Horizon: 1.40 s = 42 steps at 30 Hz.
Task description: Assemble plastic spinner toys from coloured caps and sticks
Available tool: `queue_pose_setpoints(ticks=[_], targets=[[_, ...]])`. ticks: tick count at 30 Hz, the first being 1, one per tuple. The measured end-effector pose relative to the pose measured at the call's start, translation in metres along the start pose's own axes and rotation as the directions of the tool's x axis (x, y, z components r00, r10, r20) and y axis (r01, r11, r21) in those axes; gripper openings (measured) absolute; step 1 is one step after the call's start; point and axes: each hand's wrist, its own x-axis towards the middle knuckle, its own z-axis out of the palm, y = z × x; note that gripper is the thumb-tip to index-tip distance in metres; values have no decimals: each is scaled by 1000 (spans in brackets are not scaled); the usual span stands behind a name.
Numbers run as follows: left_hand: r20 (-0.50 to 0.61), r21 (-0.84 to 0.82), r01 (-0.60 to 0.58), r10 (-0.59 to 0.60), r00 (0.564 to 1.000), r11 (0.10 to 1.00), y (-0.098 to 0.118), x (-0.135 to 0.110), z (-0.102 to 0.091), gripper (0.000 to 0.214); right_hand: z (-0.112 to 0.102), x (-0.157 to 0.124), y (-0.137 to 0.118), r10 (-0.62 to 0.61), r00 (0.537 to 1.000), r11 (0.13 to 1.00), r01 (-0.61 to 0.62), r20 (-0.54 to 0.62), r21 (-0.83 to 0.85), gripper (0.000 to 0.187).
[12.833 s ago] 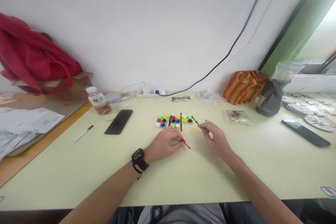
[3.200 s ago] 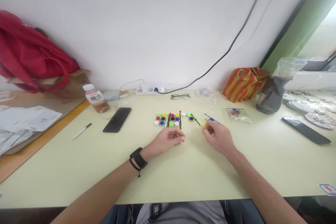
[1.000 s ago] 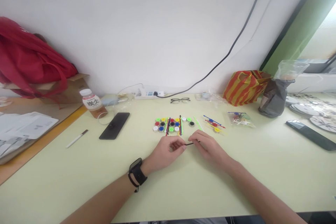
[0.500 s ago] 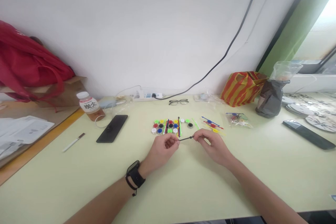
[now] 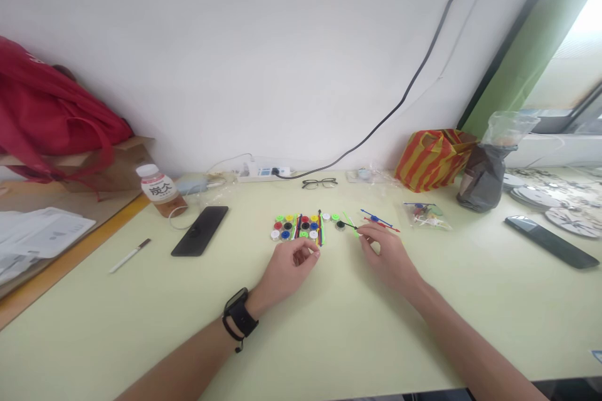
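Observation:
My right hand pinches a thin black plastic arrow by one end, and its other end reaches left over a black round disc. My left hand is curled closed with nothing visible in it, just in front of the rows of small coloured discs. Between those discs stand bundles of coloured plastic arrows. A green arrow lies close to my right fingertips. Beyond that hand are a blue arrow and a red arrow; anything under the hand is hidden.
Black glasses and a power strip lie along the wall. On the left are a phone, a drink bottle and a white pen. To the right sit a small plastic bag of parts, a striped bag and a dark phone.
My left hand has let go of the black arrow and stayed nearly in place. My right hand has carried the arrow right and slightly away from me, to the black disc.

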Motion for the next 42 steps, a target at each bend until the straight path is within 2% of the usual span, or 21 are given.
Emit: queue_pose_setpoints(ticks=[5,8,11,16,21,26,28,31,35,39,42], targets=[[-5,16,-9,9,1000,1000,0,1,-1,21,-5,2,-5,17,1000,1000,-16,24,-7,27],[-4,69,-28,28,1000,997,3,0,-2,23,-9,3,-8,67,998,997,-66,1,-35,40],[44,165,-103,97,994,981,7,-3,-2,26,-13,3,-10,143,990,990,-143,6,-9,49],[222,262,-258,202,954,930,12,-8,-2,43,-11,0,-23,120,953,965,-178,277,194,50],[316,246,-339,256,914,908,12,-4,-2,18,-7,-2,-34,83,867,892,-285,492,352,35],[318,217,-288,211,924,933,12,-1,-6,20,-10,1,-33,72,826,829,-362,559,426,28],[307,229,-299,222,925,927,12,-1,-9,27,-12,3,-31,76,822,807,-383,564,449,28],[327,219,-296,216,920,930,12,-1,-12,20,-15,3,-28,81,830,768,-405,552,496,24],[279,184,-217,161,947,959,9,0,-9,22,-19,3,-28,61,822,725,-427,567,541,21],[216,50,-108,95,972,993,6,0,-1,31,-21,2,-34,-6,805,681,-431,594,592,22],[195,-75,-114,126,973,991,7,-2,3,28,-16,1,-40,-46,782,634,-458,622,623,25]])
